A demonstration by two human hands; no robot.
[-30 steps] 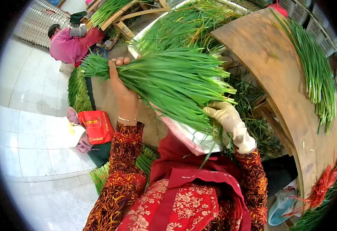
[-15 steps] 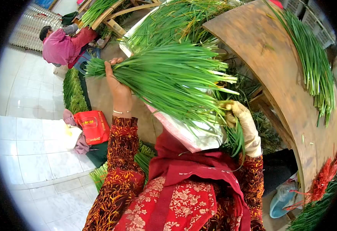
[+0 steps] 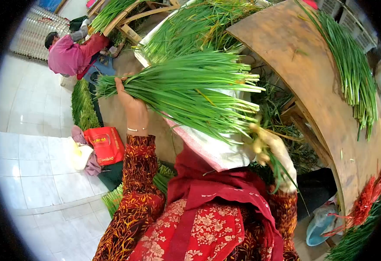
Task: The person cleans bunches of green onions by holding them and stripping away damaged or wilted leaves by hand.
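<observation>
My left hand (image 3: 131, 102) is closed around the leaf-tip end of a large bunch of garlic chives (image 3: 186, 89). Their pale stem ends fan out to the right. My right hand (image 3: 275, 152), in a pale, stained glove, is at the lower stem ends, slightly blurred. A few loose chive leaves (image 3: 283, 169) hang from its curled fingers. Under the bunch, a white sack with a pink checked edge (image 3: 218, 152) lies across my lap. Beyond it spreads a big heap of chives (image 3: 199, 28).
A curved wooden board (image 3: 297, 56) on the right carries a chive bundle (image 3: 351, 74) and red ties (image 3: 368, 195). Below is a blue basin (image 3: 321, 226). A red bag (image 3: 106, 145) lies left, near chives on the floor (image 3: 82, 104). A co-worker (image 3: 71, 54) sits at upper left.
My right hand has moved slightly down and right, with fewer leaves showing in it. The bunch in my left hand has shifted a little, its stem ends now more spread.
</observation>
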